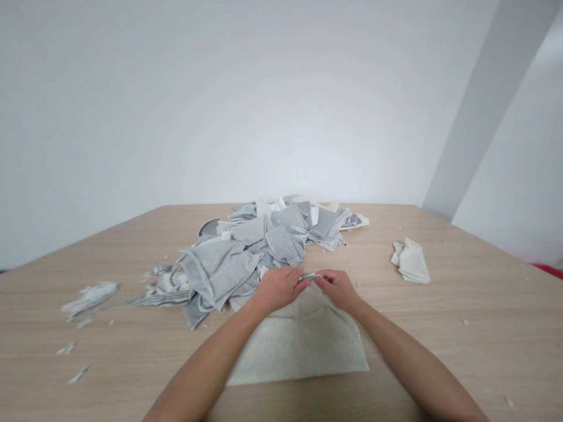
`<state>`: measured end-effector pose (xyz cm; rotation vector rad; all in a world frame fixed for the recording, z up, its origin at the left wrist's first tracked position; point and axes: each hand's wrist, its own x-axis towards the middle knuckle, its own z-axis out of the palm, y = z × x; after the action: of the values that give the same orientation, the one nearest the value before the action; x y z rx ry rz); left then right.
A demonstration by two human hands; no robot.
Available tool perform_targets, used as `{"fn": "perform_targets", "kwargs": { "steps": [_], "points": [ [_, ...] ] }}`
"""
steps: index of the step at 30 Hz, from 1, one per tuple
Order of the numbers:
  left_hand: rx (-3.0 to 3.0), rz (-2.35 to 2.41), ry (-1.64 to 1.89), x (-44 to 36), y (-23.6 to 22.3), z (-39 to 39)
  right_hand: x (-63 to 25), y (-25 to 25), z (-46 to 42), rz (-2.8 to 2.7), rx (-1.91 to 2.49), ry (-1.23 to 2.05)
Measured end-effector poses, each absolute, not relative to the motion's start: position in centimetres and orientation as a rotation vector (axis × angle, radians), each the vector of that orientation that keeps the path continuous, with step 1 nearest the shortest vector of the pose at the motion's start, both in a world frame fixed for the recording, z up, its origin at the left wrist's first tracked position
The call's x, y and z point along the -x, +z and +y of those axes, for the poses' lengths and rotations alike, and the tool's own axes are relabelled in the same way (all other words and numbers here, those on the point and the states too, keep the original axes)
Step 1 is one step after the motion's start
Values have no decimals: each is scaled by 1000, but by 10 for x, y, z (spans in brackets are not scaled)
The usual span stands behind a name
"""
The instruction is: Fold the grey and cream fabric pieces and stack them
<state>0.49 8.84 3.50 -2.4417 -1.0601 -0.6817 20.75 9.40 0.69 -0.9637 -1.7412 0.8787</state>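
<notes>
A pale beige piece of fabric (299, 346) lies spread on the table in front of me, its near edge fairly straight. My left hand (281, 287) pinches its far edge between thumb and fingers. Just to the right, my right hand (338, 287) grips the same edge, with a short folded or rolled stretch of cloth showing between the two hands. The fingertips partly hide that edge. Just beyond my left hand lies a large heap of grey fabric pieces (224, 269), some of them touching or nearly touching the held cloth.
The heap runs back to folded grey and white pieces (290, 217) near the table's far edge. A small cream stack of cloth (413, 261) lies at the right. Striped cloth (169, 287) and a clump of pale scraps (92, 295) are at the left. Loose snippets dot the wooden table (440, 340).
</notes>
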Motion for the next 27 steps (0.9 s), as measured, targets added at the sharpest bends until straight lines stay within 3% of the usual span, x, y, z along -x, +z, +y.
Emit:
{"fn": "perform_targets", "kwargs": {
  "steps": [27],
  "points": [
    [2374,-1009,-702,-6,30,89,-207,5,95,-1722,983,953]
  ]
}}
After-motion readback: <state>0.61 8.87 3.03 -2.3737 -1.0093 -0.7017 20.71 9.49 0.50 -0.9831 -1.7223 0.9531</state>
